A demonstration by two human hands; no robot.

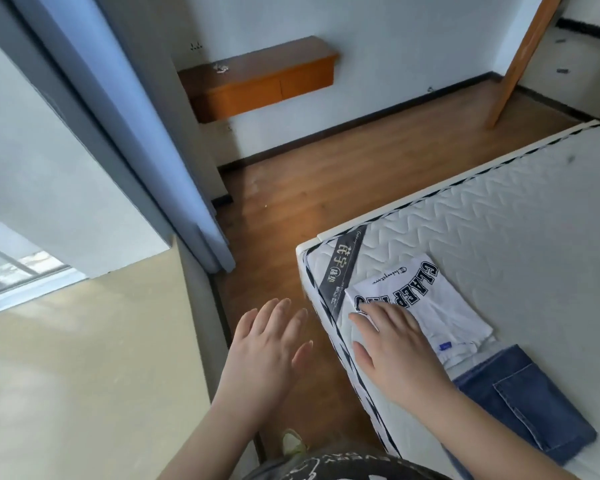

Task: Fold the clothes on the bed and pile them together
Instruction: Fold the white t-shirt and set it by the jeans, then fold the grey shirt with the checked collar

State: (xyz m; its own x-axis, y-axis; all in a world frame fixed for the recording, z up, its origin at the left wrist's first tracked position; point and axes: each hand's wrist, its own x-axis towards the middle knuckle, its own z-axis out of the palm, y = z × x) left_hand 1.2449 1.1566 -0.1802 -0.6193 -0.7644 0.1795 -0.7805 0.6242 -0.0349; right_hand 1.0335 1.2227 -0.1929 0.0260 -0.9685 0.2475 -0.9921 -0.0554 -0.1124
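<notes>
While the left hand hovers, the right hand presses the folded T-shirt.

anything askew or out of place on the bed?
Nothing damaged. The folded white T-shirt and folded jeans lie side by side on the mattress, not yet piled. The shirt sits skewed to the bed edge.

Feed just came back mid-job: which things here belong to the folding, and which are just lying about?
Job:
- folded white T-shirt, right hand flat on it
- folded jeans beside it
- mattress under both
- left hand, open over the floor

Lying about:
- wooden wall shelf
- small object on the shelf
- blue curtain
</notes>
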